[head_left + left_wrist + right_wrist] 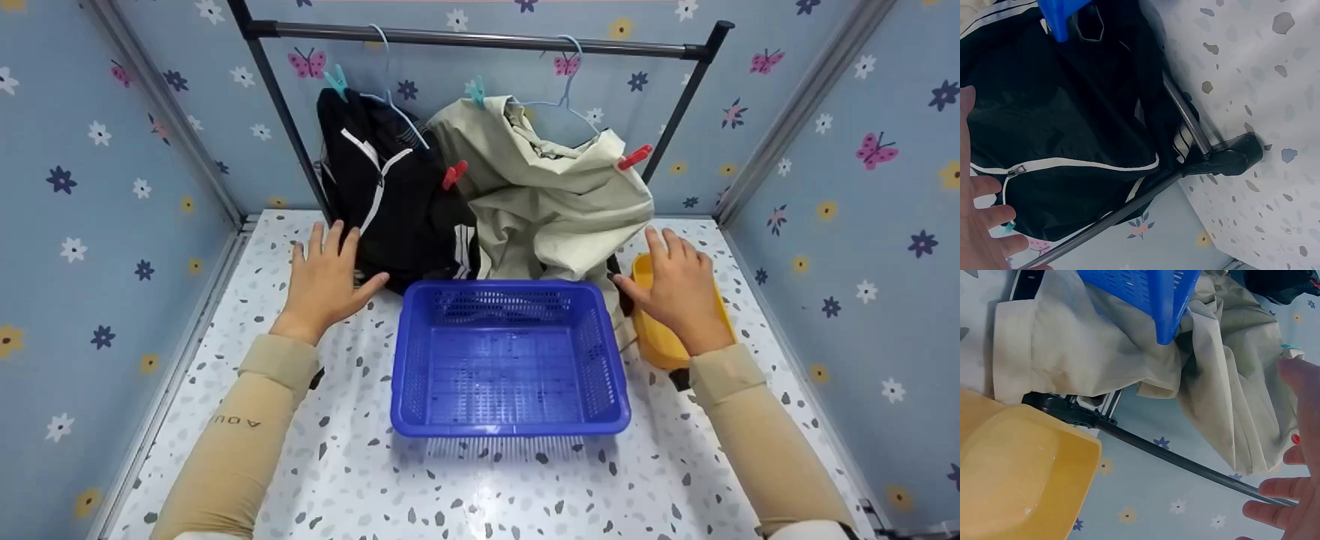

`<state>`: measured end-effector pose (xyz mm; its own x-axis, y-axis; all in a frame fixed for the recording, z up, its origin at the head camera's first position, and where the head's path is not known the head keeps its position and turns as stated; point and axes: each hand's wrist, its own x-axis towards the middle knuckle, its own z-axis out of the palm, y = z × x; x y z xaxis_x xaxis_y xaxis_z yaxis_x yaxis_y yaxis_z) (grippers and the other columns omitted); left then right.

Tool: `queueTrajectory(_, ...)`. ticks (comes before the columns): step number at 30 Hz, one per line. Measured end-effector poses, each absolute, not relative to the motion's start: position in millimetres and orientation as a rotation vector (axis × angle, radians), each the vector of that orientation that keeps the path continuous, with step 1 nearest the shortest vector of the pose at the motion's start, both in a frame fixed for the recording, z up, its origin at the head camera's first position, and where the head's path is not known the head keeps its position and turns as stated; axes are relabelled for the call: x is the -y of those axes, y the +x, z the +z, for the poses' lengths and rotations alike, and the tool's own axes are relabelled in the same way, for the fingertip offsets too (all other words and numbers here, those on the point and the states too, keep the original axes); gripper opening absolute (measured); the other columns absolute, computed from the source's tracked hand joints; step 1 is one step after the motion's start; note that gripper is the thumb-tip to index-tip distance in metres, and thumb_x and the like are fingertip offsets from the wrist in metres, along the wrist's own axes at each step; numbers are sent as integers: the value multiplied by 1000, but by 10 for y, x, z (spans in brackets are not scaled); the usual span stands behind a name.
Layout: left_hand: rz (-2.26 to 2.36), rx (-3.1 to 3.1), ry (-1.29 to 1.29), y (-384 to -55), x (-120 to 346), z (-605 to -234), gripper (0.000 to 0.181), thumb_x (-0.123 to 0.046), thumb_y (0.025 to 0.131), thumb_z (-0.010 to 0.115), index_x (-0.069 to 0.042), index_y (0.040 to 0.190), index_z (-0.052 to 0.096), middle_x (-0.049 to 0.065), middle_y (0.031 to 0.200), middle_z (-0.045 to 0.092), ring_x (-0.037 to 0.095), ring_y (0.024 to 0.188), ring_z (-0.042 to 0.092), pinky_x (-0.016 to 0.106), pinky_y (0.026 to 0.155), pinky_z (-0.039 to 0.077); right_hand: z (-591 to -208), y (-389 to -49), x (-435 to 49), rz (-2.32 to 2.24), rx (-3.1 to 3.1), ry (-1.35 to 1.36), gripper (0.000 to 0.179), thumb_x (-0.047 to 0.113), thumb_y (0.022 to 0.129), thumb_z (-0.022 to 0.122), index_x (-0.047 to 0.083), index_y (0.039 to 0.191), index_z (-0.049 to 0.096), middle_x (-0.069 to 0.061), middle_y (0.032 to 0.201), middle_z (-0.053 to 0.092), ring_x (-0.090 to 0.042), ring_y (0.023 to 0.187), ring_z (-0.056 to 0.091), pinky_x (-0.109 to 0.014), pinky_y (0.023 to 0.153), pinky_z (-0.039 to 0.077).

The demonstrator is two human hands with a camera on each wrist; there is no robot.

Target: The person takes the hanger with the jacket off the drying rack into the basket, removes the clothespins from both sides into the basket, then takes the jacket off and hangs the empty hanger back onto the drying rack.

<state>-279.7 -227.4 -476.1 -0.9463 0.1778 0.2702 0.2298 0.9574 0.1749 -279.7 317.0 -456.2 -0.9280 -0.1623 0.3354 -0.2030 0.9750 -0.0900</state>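
Note:
Both hands are held out with fingers spread and nothing in them. My left hand [319, 285] is nearest the black jacket [409, 202], which has a white zip and hangs from the rack on a blue hanger [388, 94]. Over the yellow bin [660, 341] hovers my right hand [679, 289], hiding part of it. Beside that hand a beige garment [555, 187] hangs on a second hanger [566, 97]. Between the hands stands a blue perforated basket [510, 430], its inside bare. Red clothespins [635, 157] and teal clothespins [336, 81] clip the garments.
A dark metal rack [480, 39] spans the back, its black foot [1235, 154] on the speckled white floor [480, 487]. Flower-patterned walls [90, 225] enclose the space on the left, back and right. Lower parts of both garments reach down behind the basket.

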Motion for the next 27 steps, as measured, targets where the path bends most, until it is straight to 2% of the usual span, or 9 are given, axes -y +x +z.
queueTrajectory(9, -363, 2835, -301, -2810, 2277, -4713, 91, -62, 102, 66, 0, 163, 42, 32, 169, 36, 58, 158, 28, 81, 120, 29, -4460, -2810, -3109, 220, 2745, 324, 91, 56, 98, 76, 0, 162, 43, -33, 153, 55, -56, 134, 56, -75, 108, 46)
queueTrajectory(18, -461, 2823, -294, -2799, 2246, -4705, 91, -62, 102, 63, 3, 162, 42, 33, 167, 38, 58, 155, 33, 79, 118, 35, -4304, -2851, -2975, 251, 2690, 402, 90, 53, 97, 78, -2, 161, 45, -33, 147, 60, -56, 129, 60, -74, 106, 49)
queueTrajectory(27, -716, 2867, -273, -2766, 2209, -4823, 93, -63, 104, 63, 2, 164, 37, 33, 170, 34, 55, 155, 35, 77, 117, 37, -4179, -2920, -2802, 329, 2619, 480, 88, 51, 95, 82, -4, 156, 50, -32, 141, 64, -55, 121, 65, -70, 101, 52)
